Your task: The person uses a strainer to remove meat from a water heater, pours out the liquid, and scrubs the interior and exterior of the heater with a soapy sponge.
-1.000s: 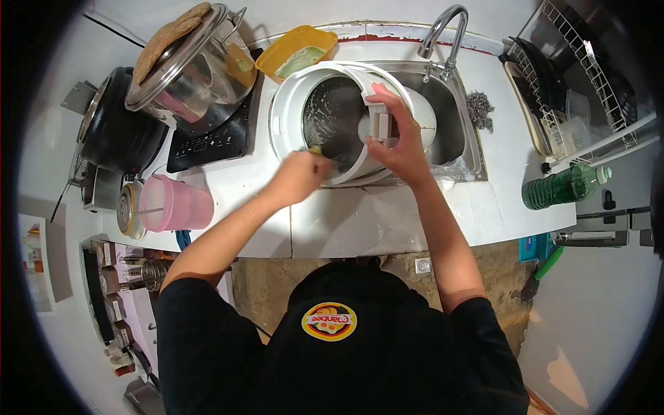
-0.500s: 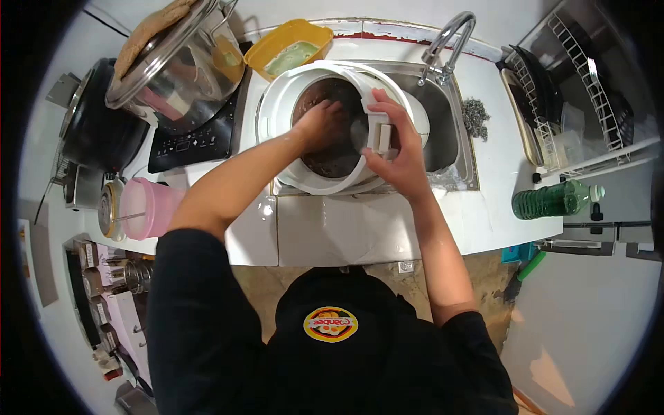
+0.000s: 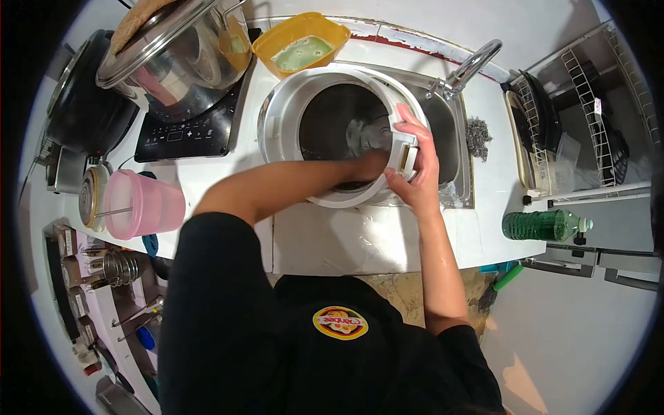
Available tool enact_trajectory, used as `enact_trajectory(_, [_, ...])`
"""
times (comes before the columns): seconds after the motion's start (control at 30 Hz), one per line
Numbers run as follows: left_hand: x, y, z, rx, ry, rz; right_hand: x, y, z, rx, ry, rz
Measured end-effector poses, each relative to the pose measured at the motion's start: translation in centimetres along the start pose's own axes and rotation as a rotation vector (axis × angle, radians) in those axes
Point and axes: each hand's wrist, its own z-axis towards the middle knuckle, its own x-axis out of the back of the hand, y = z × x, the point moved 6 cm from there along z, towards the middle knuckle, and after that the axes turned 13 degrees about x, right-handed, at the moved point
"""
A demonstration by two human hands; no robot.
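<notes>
A large white round vessel with a dark inside, like a rice cooker body, sits tilted over the sink. My right hand grips its rim at the right, around a squarish handle or latch piece, thumb below and fingers above. My left hand reaches down into the vessel, against the lower right of its inner wall. Its fingers are blurred and partly hidden, so what they hold, if anything, does not show. A pale wet patch shines on the dark inner surface.
Behind the vessel stands a yellow basin with soapy greenish liquid. A faucet, steel scourer and green bottle are to the right. At left are a pink container, an induction cooker and a steel pot.
My left hand has moved from the vessel's upper middle to its lower right inside wall. The view has shifted slightly, and my right hand stays on the rim.
</notes>
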Motion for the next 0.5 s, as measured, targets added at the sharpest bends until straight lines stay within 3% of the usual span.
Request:
enact_trajectory(0.07, [2.0,-2.0,-2.3,0.072,-0.038,0.427,0.0,-0.1,0.0,0.027,-0.012,0.000])
enact_trajectory(0.27, [3.8,-3.8,1.8,0.027,0.369,0.669,-0.1,0.1,0.0,0.005,-0.005,0.029])
enact_trajectory(0.37, [-0.8,-1.1,5.7,-0.063,0.406,0.182,-0.2,0.0,0.0,-0.007,0.031,-0.023])
enact_trajectory(0.43, [-0.7,-1.6,9.1,-0.127,0.401,-0.430,-0.2,0.0,0.0,-0.009,0.031,-0.026])
enact_trajectory(0.5, [0.7,-3.7,12.1,-0.103,0.408,-0.753,0.2,0.1,0.0,0.024,-0.004,0.026])
